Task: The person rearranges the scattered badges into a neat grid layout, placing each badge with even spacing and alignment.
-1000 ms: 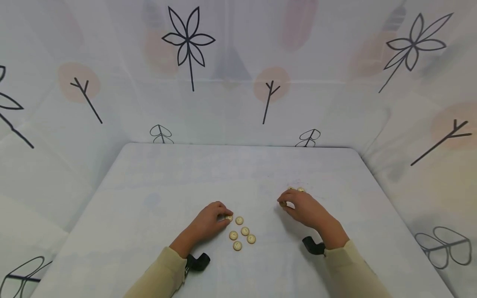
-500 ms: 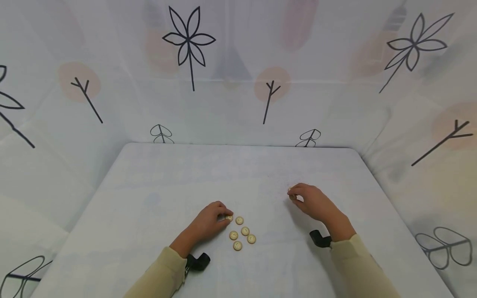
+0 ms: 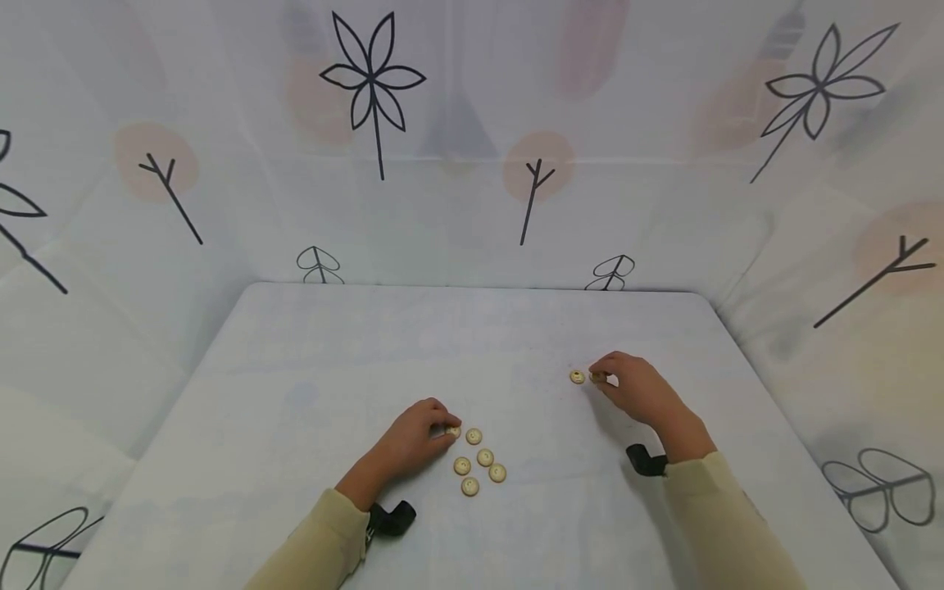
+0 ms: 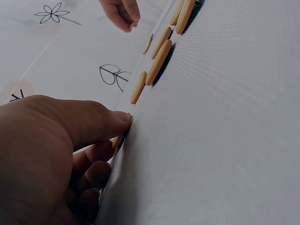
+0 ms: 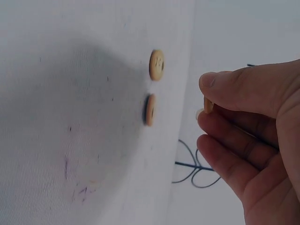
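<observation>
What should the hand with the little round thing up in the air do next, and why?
I'd say the right hand should gently lower its disc onto the table near the two discs there. It pinches that disc above the tabletop, and those two lie close by.

The left hand (image 4: 51,150) pinches a disc (image 4: 116,141); more discs (image 4: 159,62) lie beyond that hand, the right hand (image 4: 120,13) farther off.
</observation>
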The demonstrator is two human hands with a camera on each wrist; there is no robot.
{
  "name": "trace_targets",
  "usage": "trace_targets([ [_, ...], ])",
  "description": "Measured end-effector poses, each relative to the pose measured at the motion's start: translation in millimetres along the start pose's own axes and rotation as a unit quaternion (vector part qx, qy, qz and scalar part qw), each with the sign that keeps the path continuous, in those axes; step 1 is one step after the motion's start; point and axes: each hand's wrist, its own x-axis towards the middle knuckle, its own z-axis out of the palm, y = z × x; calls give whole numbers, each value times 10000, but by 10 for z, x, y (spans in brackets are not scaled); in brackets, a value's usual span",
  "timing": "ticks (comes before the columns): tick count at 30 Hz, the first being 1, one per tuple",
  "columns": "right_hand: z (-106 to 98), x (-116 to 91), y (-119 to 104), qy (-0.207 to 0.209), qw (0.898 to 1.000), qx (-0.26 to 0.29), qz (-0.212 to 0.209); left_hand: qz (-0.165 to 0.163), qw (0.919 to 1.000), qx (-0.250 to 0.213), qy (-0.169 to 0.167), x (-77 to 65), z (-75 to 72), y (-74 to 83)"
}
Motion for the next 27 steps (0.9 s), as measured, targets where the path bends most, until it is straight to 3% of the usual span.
trace_targets([
  [11, 40, 70, 190, -136, 9984, 55, 538, 24, 10000, 63, 9, 3, 2, -2],
  [22, 111, 89, 342, -324, 9955, 78, 891, 160, 9998, 93, 38, -1, -2, -4],
  [27, 149, 96, 399, -372, 9945, 87, 978, 75, 10000, 44, 24, -2, 1, -4],
])
